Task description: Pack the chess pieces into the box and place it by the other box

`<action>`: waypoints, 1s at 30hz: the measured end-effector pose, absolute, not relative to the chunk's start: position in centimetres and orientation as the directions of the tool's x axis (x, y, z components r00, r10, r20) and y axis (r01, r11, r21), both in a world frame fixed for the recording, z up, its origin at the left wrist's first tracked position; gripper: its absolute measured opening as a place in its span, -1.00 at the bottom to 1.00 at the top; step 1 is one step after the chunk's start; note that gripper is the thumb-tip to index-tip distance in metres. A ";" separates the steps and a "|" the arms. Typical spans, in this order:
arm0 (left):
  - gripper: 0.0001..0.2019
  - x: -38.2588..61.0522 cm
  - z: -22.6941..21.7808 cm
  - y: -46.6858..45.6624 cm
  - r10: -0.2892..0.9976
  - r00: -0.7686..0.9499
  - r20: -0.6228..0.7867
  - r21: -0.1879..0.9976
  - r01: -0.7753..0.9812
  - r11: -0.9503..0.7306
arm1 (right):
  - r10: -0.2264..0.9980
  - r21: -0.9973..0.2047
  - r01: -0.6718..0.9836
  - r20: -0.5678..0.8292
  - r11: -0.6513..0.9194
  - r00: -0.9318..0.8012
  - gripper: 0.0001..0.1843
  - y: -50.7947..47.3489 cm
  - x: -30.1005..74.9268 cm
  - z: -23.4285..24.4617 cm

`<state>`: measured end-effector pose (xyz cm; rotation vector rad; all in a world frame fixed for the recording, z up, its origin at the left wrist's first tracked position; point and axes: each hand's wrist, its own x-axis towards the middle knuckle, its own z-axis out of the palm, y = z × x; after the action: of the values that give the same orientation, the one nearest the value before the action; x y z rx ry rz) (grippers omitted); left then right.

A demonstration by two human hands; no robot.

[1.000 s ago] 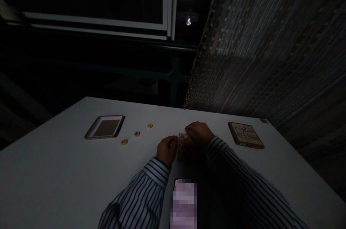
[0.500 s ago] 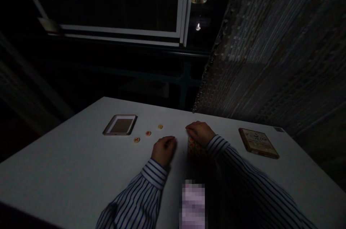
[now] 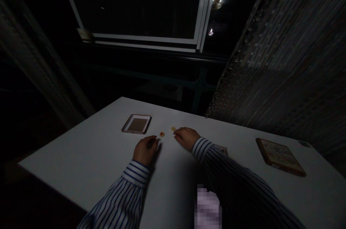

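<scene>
My left hand [image 3: 144,149] rests on the white table [image 3: 89,160] with its fingers curled down. Its fingertips lie just left of a small round pale disc [image 3: 162,134] with a red mark. What is under the fingertips is hidden. My right hand [image 3: 186,137] lies flat and loose on the table, its fingertips touching or almost touching a second disc [image 3: 173,128]. A small patterned stack [image 3: 221,148] lies beside my right sleeve, apart from the hand. Both arms wear striped sleeves.
A shallow square tray [image 3: 136,124] with a dark inside lies just beyond my left hand. A flat printed box [image 3: 281,157] sits at the far right of the table. A beaded curtain hangs on the right, with a dark window behind the table.
Both hands left the small stack and moved left toward the discs. The third disc is out of sight beneath my left fingers. The view swung to the left.
</scene>
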<state>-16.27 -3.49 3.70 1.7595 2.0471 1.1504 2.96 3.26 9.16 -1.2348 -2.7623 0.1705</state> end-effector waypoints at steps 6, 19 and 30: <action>-0.65 -19.3 2.2 -3.1 0.900 -0.276 0.337 0.558 0.828 0.045 | 0.719 -0.130 0.711 0.013 0.691 -0.695 -0.64 3.3 -0.3 8.0; -0.66 -20.8 0.4 -1.8 0.934 -0.172 0.312 0.475 0.880 0.004 | 0.701 -0.081 0.703 -0.058 0.707 -0.711 -0.68 3.9 -5.7 5.7; -0.70 -20.8 0.8 -1.3 0.935 -0.144 0.323 0.475 0.879 -0.029 | 0.720 -0.075 0.725 -0.091 0.684 -0.688 -0.64 4.3 -7.2 4.9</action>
<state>-20.79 -1.30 0.85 1.9905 2.1216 0.9088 -7.18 4.33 4.91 -1.2593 -2.9323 0.1677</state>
